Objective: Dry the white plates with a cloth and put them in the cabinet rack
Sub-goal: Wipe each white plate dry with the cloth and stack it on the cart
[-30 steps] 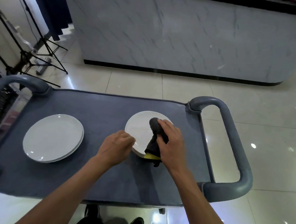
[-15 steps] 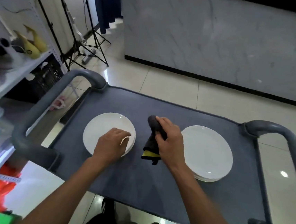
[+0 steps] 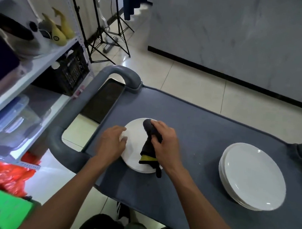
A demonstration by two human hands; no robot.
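Note:
A white plate [image 3: 133, 150] lies at the left end of the grey cart top [image 3: 196, 135]. My left hand [image 3: 111, 143] grips the plate's left rim, thumb on its upper face. My right hand [image 3: 167, 147] holds a dark cloth [image 3: 150, 144] with a yellow patch and presses it onto the plate's right half. A stack of white plates [image 3: 253, 177] sits on the right part of the cart, apart from both hands. No cabinet rack can be made out.
A white shelf unit [image 3: 47, 56] with bananas [image 3: 60, 29], containers and a black crate stands close on the left. The cart's grey handle [image 3: 84, 104] loops beside it. Tripod legs [image 3: 108, 36] and a marble counter [image 3: 246, 40] stand beyond. A red bag [image 3: 6, 176] lies lower left.
Both hands left the right-hand plate and moved to the left one. My right hand carried the cloth onto it; my left hand took its rim. My view swung left.

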